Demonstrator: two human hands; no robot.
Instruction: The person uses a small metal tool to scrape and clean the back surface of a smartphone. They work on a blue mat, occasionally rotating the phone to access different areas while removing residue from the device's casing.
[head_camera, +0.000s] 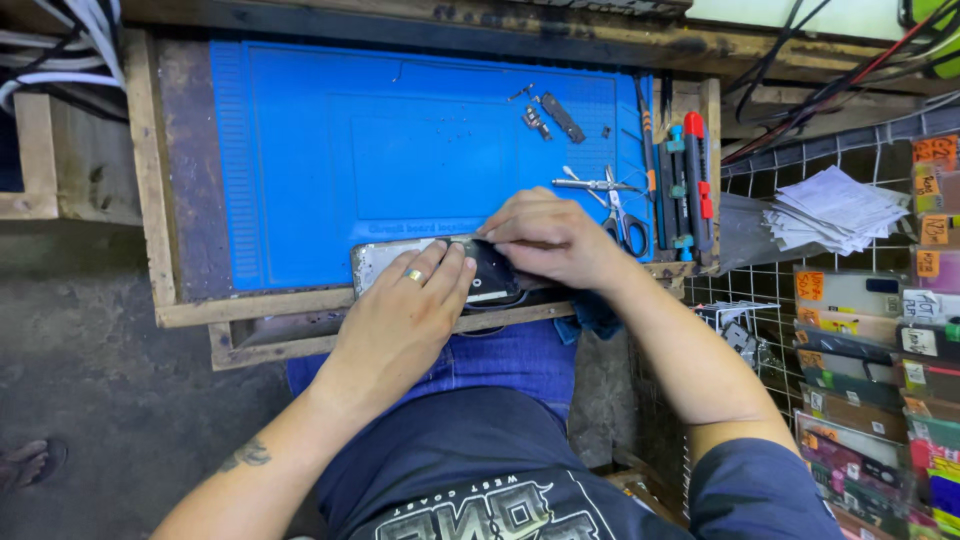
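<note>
A smartphone (378, 262) lies flat at the near edge of a blue work mat (400, 150). My left hand (405, 320), with a ring on one finger, presses down on the middle of the phone. My right hand (550, 238) is closed at the phone's right end, fingertips pinched at its upper edge. What the fingers pinch is hidden. Most of the phone is covered by both hands.
Small dark phone parts and screws (548, 115) lie at the mat's far right. Tweezers (590, 184), scissors (622, 220) and screwdrivers (690, 180) sit along its right side. A stack of papers (835, 210) and racks of packaged goods (880, 380) stand right. Cables (60, 50) hang at far left.
</note>
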